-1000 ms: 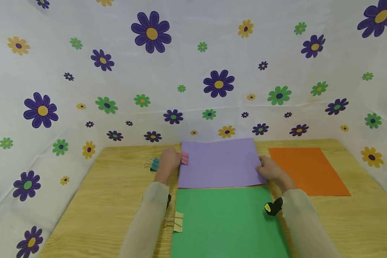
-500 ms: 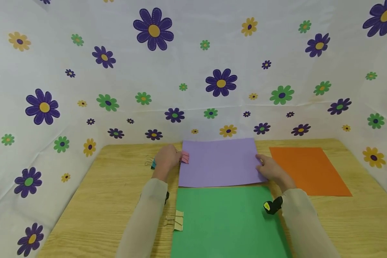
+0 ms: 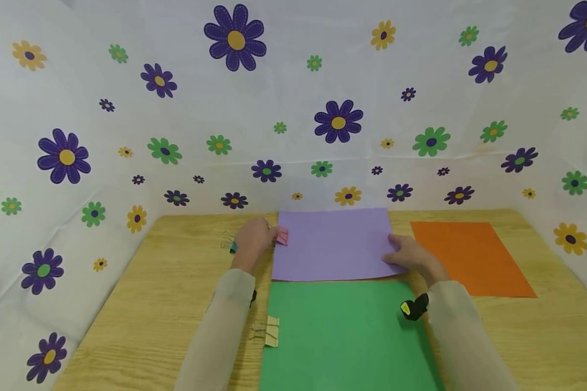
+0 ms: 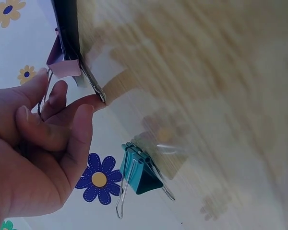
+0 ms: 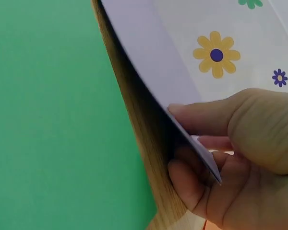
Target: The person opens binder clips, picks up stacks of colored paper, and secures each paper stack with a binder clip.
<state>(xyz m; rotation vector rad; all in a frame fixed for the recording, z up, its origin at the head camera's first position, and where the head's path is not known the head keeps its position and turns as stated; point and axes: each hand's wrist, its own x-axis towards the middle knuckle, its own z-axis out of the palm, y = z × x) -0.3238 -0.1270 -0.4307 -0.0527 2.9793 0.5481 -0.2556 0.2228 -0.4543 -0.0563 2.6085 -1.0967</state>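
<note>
The purple sheet (image 3: 332, 244) lies at the back of the table, its right part slightly raised. On its left edge sits a pink binder clip (image 3: 282, 236). My left hand (image 3: 254, 239) is at that clip; in the left wrist view, fingers and thumb of the hand (image 4: 43, 139) hold the wire handles of the pink clip (image 4: 66, 68). My right hand (image 3: 413, 255) grips the sheet's right edge; the right wrist view has the thumb of the hand (image 5: 245, 139) on top of the purple sheet (image 5: 149, 57) and fingers beneath.
A green sheet (image 3: 342, 336) with a pale yellow binder clip (image 3: 272, 332) on its left edge lies in front. An orange sheet (image 3: 474, 260) lies to the right. Left of my left hand is a teal binder clip (image 4: 143, 172). A flowered cloth (image 3: 274, 81) stands behind the table.
The head view has shifted slightly. My right thumb lies a little further in over the purple sheet. The left hand stays at the pink clip.
</note>
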